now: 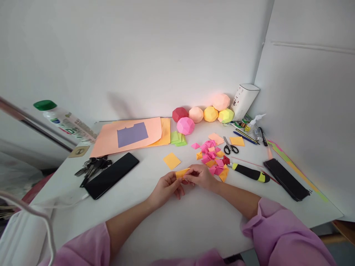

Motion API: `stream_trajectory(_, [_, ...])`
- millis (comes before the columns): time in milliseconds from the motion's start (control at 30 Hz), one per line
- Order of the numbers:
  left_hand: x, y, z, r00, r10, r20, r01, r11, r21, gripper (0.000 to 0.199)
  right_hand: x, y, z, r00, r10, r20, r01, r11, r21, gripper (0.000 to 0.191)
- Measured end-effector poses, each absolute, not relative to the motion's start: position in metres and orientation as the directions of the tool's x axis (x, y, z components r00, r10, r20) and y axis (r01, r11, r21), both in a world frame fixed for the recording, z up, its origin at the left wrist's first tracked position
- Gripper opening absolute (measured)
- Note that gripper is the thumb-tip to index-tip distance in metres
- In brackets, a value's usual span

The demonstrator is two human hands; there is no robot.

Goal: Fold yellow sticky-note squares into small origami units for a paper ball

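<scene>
White table (194,221) agst pale wall (155,55). L hand (163,189) & R hand (203,177) both pinch folded orange paper (181,173), mid-table. Paper balls (185,126) by wall; phone (111,176) + keys (93,166) to L; scissors (231,146) R.

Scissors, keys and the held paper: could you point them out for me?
Scissors (229,145): head view, where blades meet handles.
Keys (94,166): head view, middle of the bunch.
Held paper (182,172): head view, its orange face.
</scene>
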State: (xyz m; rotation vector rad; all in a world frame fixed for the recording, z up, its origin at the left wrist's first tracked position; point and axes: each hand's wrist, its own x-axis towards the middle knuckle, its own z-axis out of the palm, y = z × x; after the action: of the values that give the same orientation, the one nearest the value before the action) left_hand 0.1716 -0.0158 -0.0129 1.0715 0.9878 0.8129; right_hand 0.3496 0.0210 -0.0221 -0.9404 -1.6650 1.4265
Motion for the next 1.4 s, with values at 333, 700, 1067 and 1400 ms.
stream_trajectory(333, [0.173,-0.016,-0.011,0.347,0.898,-0.269,-0.058,0.307,0.950,0.033,0.347,0.019,-0.020,-0.428,0.903,0.032,0.078,0.072,-0.994,0.028])
stream_trajectory(700, [0.172,-0.016,-0.012,0.334,0.899,-0.282,-0.078,0.324,0.943,0.036,0.346,0.018,-0.019,-0.431,0.900,0.063,0.071,0.103,-0.992,0.029])
stream_trajectory(1067, [0.170,-0.015,-0.012,0.336,0.908,-0.252,-0.158,0.318,0.935,0.036,0.348,0.022,-0.018,-0.419,0.908,-0.016,-0.044,-0.038,-0.998,0.033])
stream_trajectory(1400, [0.170,-0.015,-0.014,0.319,0.917,-0.240,-0.181,0.307,0.934,0.036,0.350,0.027,-0.012,-0.566,0.820,-0.088,0.132,-0.016,-0.991,0.032])
